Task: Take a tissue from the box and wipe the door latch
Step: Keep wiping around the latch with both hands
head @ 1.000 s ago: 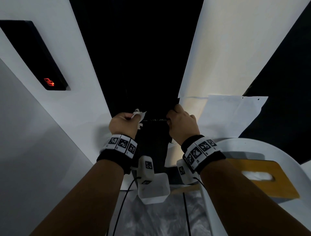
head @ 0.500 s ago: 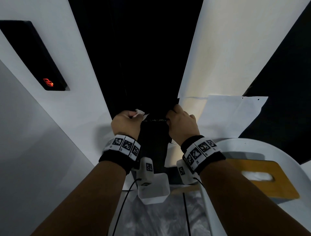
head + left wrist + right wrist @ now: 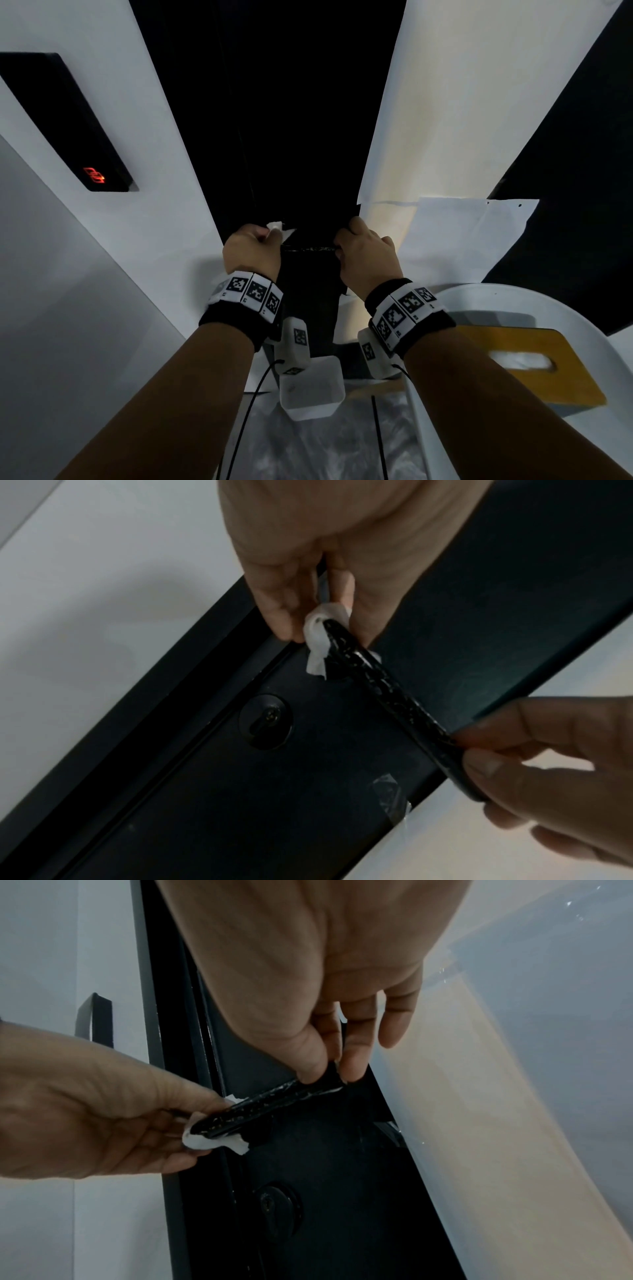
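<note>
A black lever-shaped door latch [image 3: 308, 247] [image 3: 387, 691] [image 3: 267, 1104] sticks out of a black door [image 3: 294, 120], its surface flecked with white. My left hand [image 3: 251, 251] [image 3: 308, 601] [image 3: 103, 1118] pinches a white tissue [image 3: 275, 228] [image 3: 316, 639] [image 3: 212, 1141] wrapped round the latch's left end. My right hand [image 3: 366, 257] [image 3: 325, 1056] [image 3: 534, 764] pinches the latch's right end between thumb and fingers. A yellow tissue box [image 3: 527, 363] with white tissue in its slot sits at the lower right.
A round keyhole [image 3: 266, 721] [image 3: 279, 1208] sits below the latch. A black panel with a red light [image 3: 68, 123] hangs on the white wall at left. White paper sheets [image 3: 462, 233] cover the surface right of the door. The box rests on a white round surface [image 3: 513, 301].
My left hand with the tissue has slid a little upward along the latch's left end. The right hand has kept its grip in place.
</note>
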Demonstrator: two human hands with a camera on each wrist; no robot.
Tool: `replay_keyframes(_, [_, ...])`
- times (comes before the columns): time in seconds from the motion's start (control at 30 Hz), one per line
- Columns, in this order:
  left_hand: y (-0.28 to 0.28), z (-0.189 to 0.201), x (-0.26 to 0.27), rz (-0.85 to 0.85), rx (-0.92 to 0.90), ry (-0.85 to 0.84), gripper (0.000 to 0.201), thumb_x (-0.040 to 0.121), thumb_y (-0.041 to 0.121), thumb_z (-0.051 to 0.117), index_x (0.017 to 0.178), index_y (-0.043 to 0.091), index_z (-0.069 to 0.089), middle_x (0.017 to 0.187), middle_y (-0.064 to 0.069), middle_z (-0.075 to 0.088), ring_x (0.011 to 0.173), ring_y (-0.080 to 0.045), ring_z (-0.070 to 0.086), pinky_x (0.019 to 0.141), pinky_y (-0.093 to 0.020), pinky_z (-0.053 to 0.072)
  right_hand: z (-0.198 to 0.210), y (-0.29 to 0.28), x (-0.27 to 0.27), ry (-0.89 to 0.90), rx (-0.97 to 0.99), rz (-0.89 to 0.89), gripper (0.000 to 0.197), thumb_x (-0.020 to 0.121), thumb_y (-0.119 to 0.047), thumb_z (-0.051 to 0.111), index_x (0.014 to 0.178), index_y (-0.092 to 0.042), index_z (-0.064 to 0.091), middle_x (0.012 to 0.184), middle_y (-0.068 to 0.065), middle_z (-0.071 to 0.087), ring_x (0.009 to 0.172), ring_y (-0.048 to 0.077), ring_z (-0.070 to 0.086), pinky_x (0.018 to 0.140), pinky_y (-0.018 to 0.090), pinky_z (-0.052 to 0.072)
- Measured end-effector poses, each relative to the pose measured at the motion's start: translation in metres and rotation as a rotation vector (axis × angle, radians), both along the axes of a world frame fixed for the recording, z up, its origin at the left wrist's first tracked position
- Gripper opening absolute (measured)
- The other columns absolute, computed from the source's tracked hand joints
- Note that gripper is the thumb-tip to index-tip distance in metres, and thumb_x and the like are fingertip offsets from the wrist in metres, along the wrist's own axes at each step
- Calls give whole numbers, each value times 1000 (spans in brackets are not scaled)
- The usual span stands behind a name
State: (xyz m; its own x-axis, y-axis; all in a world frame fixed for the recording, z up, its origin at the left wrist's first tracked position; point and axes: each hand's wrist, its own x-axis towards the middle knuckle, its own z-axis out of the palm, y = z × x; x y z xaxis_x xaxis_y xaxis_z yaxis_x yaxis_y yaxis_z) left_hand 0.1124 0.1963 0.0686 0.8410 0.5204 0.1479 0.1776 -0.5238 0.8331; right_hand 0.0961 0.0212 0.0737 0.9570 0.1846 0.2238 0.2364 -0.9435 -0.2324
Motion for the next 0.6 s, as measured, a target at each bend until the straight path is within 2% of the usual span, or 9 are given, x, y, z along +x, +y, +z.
replay_keyframes(0.1, [-1,0,-3,-9,-27,34,19,78,41,68,76,22,66,72,4,65,68,-16,59,63,-21,40,0,1,0,-1,1,3,28,84,-9,50,109,-16,59,111,4,45,91,30,57,74,35,31])
replay_keyframes(0.3, [-7,7,7,4,-43,78,25,79,45,66,72,21,66,68,5,64,64,-14,58,61,-20,38,0,1,1,-4,-1,1,28,83,-9,52,109,-16,59,110,3,45,90,29,57,74,33,29])
replay_keyframes(0.5, [-8,11,13,-20,83,123,37,85,39,59,57,17,49,55,1,51,59,-20,50,59,-22,36,0,0,1,-4,-12,6,27,84,-9,51,109,-16,59,110,3,45,91,29,57,73,34,29])
replay_keyframes(0.57, [-9,11,14,-32,125,129,35,87,38,58,61,15,53,57,0,51,63,-21,49,61,-23,36,0,-1,1,-4,-13,10,27,84,-10,50,109,-16,59,110,3,45,90,29,57,73,34,30])
replay_keyframes(0.6, [-8,11,15,-39,141,124,32,88,37,57,68,12,57,62,-1,53,66,-21,50,62,-24,36,0,-1,1,-4,-13,12,26,84,-10,50,109,-16,59,110,3,45,90,29,57,73,34,30])
